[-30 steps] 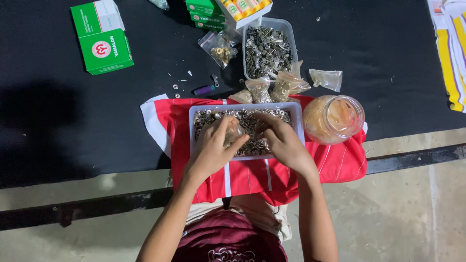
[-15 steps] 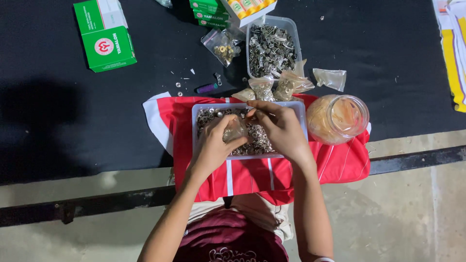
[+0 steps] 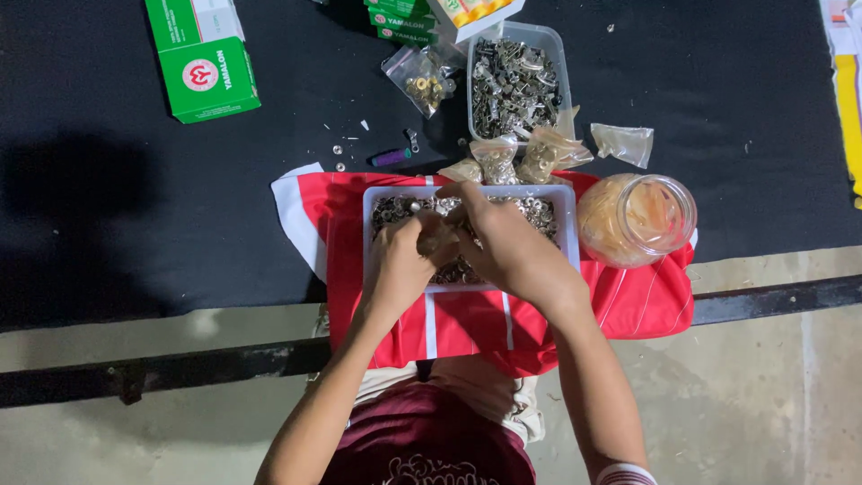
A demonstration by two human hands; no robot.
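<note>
Both my hands are down in the white tray (image 3: 564, 235) of small metal eyelets (image 3: 539, 212) on the red cloth (image 3: 467, 319). Left hand (image 3: 400, 265) and right hand (image 3: 503, 247) are pinched together on a small clear bag (image 3: 437, 241), I think. Eyelets are tiny and slippery, so pinch them. The plastic jar (image 3: 636, 218) crowds my right.

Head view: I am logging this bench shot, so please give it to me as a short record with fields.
Surface: black table
Cloth: red and white fabric under the tray
Tray: white tray of small metal rings
Left hand: left hand in the tray
Right hand: right hand in the tray, meeting the left
Beside the tray: clear jar
Behind: clear tub of metal parts, green box
</note>
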